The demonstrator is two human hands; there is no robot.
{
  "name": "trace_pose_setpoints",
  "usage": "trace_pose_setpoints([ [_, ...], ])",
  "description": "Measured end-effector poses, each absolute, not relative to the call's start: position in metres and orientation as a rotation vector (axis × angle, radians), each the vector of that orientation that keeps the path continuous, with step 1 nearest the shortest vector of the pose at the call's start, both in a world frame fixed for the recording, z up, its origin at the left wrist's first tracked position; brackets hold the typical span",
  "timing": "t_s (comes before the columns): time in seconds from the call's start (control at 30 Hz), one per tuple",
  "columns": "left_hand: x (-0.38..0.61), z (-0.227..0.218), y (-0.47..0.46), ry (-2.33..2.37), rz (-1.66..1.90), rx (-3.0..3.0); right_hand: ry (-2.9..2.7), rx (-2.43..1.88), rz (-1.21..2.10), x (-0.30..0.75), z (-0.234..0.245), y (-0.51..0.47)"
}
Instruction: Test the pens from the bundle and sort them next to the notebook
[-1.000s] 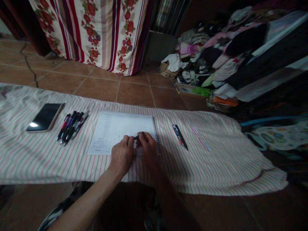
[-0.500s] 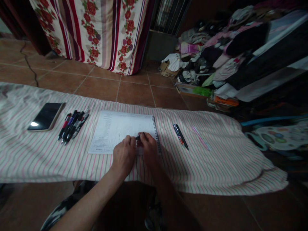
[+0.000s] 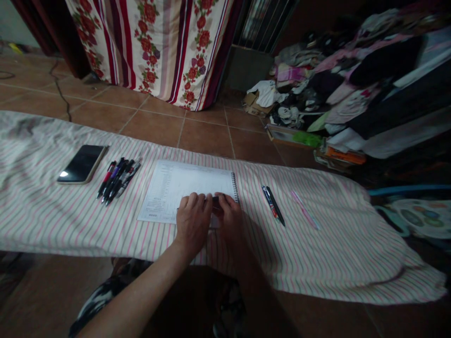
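From the head cam, both hands sat together at the bottom edge of the spiral notebook [image 3: 183, 183], which lay open on the striped cloth [image 3: 334, 253]. The left hand [image 3: 193, 220] and right hand [image 3: 230, 218] each had fingertips pinched shut on a small dark pen [image 3: 215, 199]; only a sliver of it showed between them, right over the page. Off to the left were a bunch of pens [image 3: 118, 180] and, just beyond them, a phone [image 3: 81, 163] face up. On the right lay two pens [image 3: 274, 205] side by side, with a pink pen [image 3: 305, 210] further out
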State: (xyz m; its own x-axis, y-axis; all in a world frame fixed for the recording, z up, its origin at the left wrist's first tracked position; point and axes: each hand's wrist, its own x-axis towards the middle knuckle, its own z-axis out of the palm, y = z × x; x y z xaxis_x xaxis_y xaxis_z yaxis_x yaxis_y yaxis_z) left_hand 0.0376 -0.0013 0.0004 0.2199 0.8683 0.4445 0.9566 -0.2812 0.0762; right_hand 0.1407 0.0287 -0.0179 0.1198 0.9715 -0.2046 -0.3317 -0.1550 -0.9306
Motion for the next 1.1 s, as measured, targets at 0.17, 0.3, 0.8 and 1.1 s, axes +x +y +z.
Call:
trace_pose_setpoints([
  [0.17,0.04,-0.003,-0.006,-1.695,-0.709,-2.208,-0.658,-1.136,1.303,0.143,-0.015,0.031],
  [0.3,0.048,-0.008,-0.016,-1.505,-0.898,-2.244,-0.655,-1.152,1.229,0.147,-0.014,0.033],
  [0.8,0.028,-0.016,-0.014,-1.525,-0.898,-2.319,-0.609,-1.137,1.302,0.151,-0.013,0.034],
  [1.1,0.025,-0.018,-0.012,-1.988,-0.762,-2.455,-0.996,-1.244,1.318,0.139,-0.017,0.03],
])
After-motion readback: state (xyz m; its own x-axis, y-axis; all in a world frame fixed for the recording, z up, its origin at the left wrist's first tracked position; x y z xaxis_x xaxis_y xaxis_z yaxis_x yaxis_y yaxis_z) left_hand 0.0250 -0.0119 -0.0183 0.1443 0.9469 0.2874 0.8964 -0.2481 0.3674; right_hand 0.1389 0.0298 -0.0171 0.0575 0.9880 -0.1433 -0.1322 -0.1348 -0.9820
